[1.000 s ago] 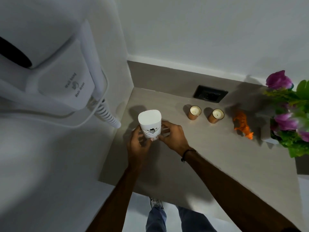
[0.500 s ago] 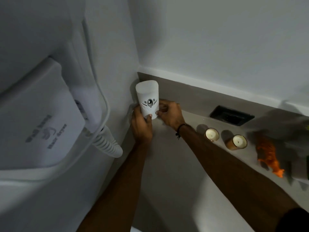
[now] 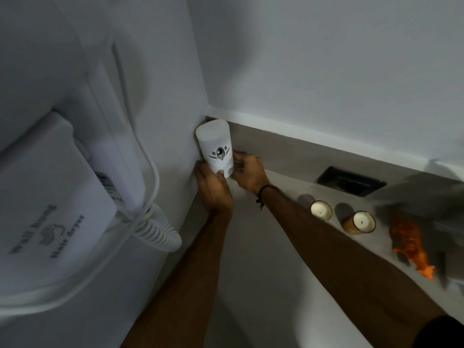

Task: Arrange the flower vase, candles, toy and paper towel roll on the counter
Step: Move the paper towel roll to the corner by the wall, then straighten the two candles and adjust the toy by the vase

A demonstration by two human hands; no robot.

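Both hands, left (image 3: 213, 189) and right (image 3: 247, 172), clasp a white container (image 3: 215, 150) with curled fingers in the counter (image 3: 263, 247) corner; candles (image 3: 321, 210) and orange toy (image 3: 411, 243) stand to the container's right.

The grey counter (image 3: 263, 259) carries two candles (image 3: 321, 210) (image 3: 364, 221) and an orange toy (image 3: 411, 244).

Hotel-style bathroom: wall-hung hair dryer (image 3: 50, 197) beside vanity counter (image 3: 263, 285).
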